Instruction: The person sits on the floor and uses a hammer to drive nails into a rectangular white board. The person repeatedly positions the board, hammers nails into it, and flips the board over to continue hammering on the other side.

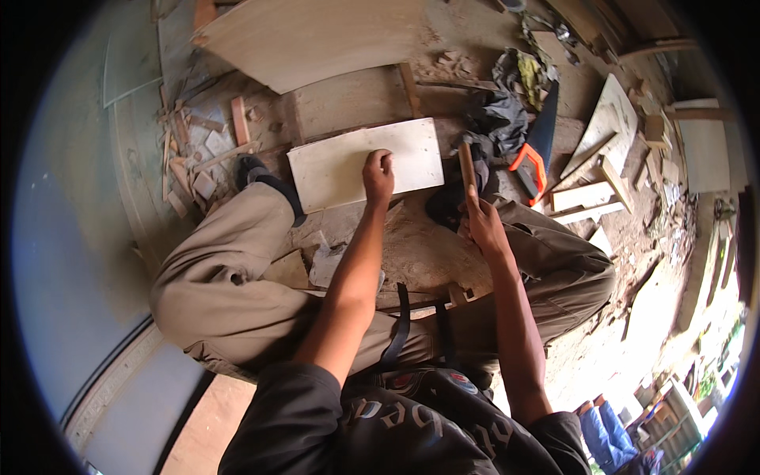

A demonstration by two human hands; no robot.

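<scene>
A pale rectangular board lies in front of me between my feet. My left hand is over the middle of this board, its fingers curled closed; anything small between them is hidden. Whether the hand touches the board I cannot tell. To the right of the board, my right hand is wrapped round the lower part of a short brown wooden stick, which points away from me. Its lower end is hidden by the hand.
Beyond the board rests a large plywood sheet. Right of my right foot lie a handsaw with an orange handle and a crumpled dark cloth. Wood offcuts litter the right side, with more scraps at left.
</scene>
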